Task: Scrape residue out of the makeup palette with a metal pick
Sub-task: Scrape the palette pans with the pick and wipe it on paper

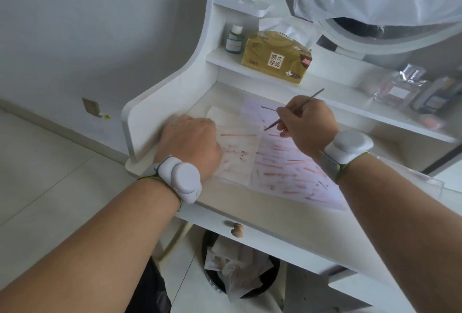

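Bare forearms lead to a left hand (192, 142) resting knuckles-up, grip unclear, on a stained white tissue (237, 147), while the right hand (308, 126) pinches mid-shaft a thin grey metal pick (303, 105), likely light, stiff and slippery.

Worktop middle: I see open room over the streaked paper (287, 162) between my left hand (192, 142) and right hand (308, 125).
Left edge: the curved side panel (150, 113) walls it off just beside my left hand.
Back: the low shelf (325, 93) blocks reach, with tissue pack (277, 56) and small bottle (234, 40) on it.
Right rear: perfume bottle (400, 88) crowds the shelf there.
Overhead: mirror (375, 30) hangs above.
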Demonstrator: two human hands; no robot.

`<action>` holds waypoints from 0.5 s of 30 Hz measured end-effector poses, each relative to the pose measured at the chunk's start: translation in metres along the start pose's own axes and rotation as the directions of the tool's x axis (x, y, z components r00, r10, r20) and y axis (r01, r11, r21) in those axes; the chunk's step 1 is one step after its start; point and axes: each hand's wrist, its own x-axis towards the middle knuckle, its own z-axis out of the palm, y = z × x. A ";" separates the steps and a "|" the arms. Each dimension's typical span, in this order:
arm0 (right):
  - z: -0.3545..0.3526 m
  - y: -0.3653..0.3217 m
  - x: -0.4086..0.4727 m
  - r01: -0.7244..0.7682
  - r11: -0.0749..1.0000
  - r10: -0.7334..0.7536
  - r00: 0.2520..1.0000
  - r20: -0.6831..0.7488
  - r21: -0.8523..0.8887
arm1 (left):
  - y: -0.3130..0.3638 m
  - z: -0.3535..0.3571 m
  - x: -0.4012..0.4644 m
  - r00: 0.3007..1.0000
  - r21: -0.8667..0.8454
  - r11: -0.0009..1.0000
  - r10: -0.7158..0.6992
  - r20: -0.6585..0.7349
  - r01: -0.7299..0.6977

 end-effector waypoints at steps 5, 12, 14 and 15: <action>-0.058 0.034 -0.029 -0.053 0.882 0.129 0.983 -0.133 0.468 | 0.009 -0.001 -0.003 1.000 0.001 1.000 0.018 -0.013 -0.018; -0.139 0.113 -0.086 -0.083 0.816 0.259 0.937 -0.233 0.573 | 0.020 -0.005 -0.010 0.987 -0.001 0.997 0.079 -0.138 -0.080; -0.148 0.128 -0.097 -0.084 0.813 0.268 0.932 -0.243 0.577 | 0.021 -0.010 -0.012 0.980 -0.031 0.996 0.077 -0.183 -0.084; -0.157 0.138 -0.105 -0.083 0.811 0.278 0.926 -0.257 0.579 | 0.029 -0.010 -0.012 0.975 -0.023 0.995 0.089 -0.202 -0.096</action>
